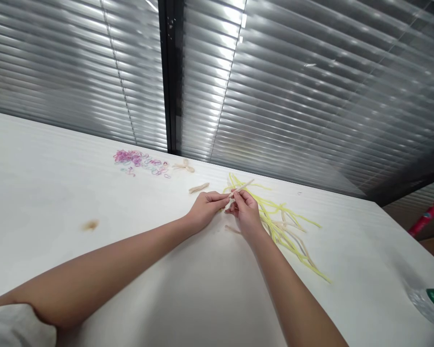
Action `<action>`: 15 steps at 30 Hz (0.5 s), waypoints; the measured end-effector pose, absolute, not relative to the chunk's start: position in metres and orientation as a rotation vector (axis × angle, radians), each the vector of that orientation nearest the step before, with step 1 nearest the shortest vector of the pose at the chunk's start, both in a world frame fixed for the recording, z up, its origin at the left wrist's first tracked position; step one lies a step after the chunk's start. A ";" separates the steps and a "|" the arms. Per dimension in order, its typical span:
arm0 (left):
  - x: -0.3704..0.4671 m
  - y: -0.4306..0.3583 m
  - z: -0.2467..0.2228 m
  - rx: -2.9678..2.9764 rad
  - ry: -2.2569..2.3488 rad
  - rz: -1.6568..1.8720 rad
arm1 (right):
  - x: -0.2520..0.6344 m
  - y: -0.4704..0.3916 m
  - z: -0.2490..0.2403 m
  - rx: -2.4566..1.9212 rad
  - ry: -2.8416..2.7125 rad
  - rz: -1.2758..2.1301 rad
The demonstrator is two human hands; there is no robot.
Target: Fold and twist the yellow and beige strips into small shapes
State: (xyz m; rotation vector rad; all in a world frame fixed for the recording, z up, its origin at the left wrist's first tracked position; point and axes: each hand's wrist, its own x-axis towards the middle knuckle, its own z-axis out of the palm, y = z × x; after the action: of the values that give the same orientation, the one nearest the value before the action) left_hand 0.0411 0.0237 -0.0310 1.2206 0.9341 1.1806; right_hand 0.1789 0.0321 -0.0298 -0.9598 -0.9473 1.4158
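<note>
My left hand [207, 208] and my right hand [246, 212] meet over the white table, fingers closed on a pale cream pipe cleaner [246, 184]. One end of it sticks out up and to the right past my right fingertips; the rest is hidden between my fingers. Behind and right of my right hand lie loose yellow pipe cleaners [292, 246], with several beige ones [304, 248] mixed in. A short beige piece [232, 230] lies just below my right hand. Beyond my left hand rests a folded beige bundle [198, 188].
Small pink, purple and bluish elastic bands [130, 157] are heaped at the back left, beside a beige bow-like shape [184, 166]. A brown stain [90, 225] marks the white table [39, 183]. A clear bottle with a green label [432, 303] is at right. Blinds [292, 96] hang behind the table.
</note>
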 end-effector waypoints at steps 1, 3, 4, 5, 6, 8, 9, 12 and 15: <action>0.041 0.024 -0.031 1.202 0.934 1.186 | 0.179 0.032 -0.029 -0.963 -0.955 1.414; 0.042 0.023 -0.029 1.169 0.927 1.195 | 0.179 0.032 -0.029 -0.971 -0.967 1.405; 0.042 0.023 -0.028 1.159 0.926 1.199 | 0.179 0.032 -0.028 -0.974 -0.971 1.398; 0.043 0.023 -0.027 1.154 0.927 1.202 | 0.179 0.031 -0.028 -0.976 -0.975 1.392; 0.043 0.023 -0.026 1.151 0.930 1.207 | 0.178 0.031 -0.027 -0.976 -0.978 1.385; 0.043 0.023 -0.025 1.142 0.934 1.215 | 0.178 0.031 -0.027 -0.975 -0.984 1.374; 0.043 0.022 -0.024 1.133 0.930 1.215 | 0.178 0.031 -0.027 -0.977 -0.988 1.370; 0.043 0.022 -0.024 1.112 0.901 1.202 | 0.178 0.031 -0.026 -0.991 -0.994 1.356; 0.043 0.022 -0.025 1.111 0.892 1.200 | 0.177 0.031 -0.026 -1.005 -1.001 1.346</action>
State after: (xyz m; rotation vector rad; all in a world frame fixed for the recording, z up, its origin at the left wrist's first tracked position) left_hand 0.0433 0.0220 -0.0248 1.1113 0.8922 1.2003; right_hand 0.1775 0.0306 -0.0260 -1.0048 -1.0012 1.3455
